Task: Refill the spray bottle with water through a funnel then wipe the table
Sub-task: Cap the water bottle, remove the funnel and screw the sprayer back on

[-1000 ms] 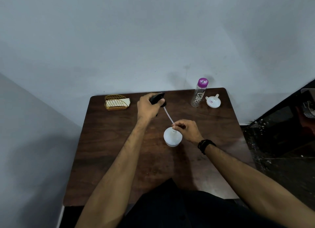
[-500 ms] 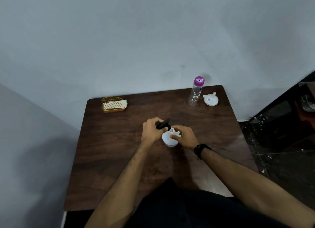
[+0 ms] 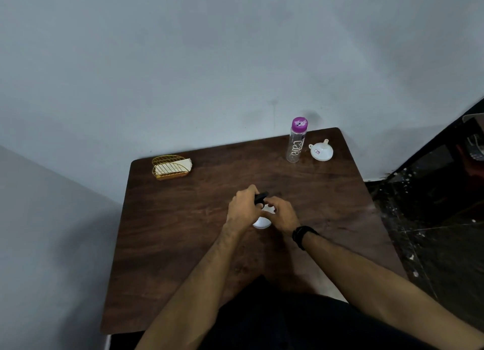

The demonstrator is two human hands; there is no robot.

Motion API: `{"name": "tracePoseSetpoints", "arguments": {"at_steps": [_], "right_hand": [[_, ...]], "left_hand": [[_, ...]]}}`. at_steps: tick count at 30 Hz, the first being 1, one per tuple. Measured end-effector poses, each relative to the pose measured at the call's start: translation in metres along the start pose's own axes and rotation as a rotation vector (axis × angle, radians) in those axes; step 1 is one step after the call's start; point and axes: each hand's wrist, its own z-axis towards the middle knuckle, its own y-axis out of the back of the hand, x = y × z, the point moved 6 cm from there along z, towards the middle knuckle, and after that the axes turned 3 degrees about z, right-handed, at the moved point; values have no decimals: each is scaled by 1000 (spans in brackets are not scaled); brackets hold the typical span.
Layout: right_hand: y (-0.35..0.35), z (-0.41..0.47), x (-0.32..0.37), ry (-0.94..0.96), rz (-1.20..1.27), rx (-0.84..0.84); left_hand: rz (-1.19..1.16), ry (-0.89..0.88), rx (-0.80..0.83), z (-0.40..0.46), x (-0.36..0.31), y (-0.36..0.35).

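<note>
A white spray bottle (image 3: 260, 222) stands in the middle of the dark wooden table (image 3: 183, 232), mostly hidden by my hands. My left hand (image 3: 243, 208) grips the black spray head (image 3: 260, 197), which sits on the bottle's neck. My right hand (image 3: 281, 215) wraps around the bottle's upper body. A clear water bottle (image 3: 296, 141) with a purple cap stands at the back right of the table. A white funnel (image 3: 321, 150) lies upside down beside it, spout pointing up.
A gold wire holder (image 3: 170, 167) with white napkins sits at the back left of the table. A grey wall rises right behind the table. A dark floor drops off to the right. My dark-clothed lap is at the near edge.
The spray head with its tube was held above the bottle a second ago; my left hand has lowered it onto the neck. Both hands have closed in around the bottle.
</note>
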Motion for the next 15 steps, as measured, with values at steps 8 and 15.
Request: {"name": "tracePoseSetpoints", "arguments": {"at_steps": [8,15], "right_hand": [[-4,-1,-7,-32,46,-13],[-4,3,-8,-31,11,-12]], "left_hand": [[144,43,-40,0,-10,-8],[75,191,-142,-7,-15,-19]]}}
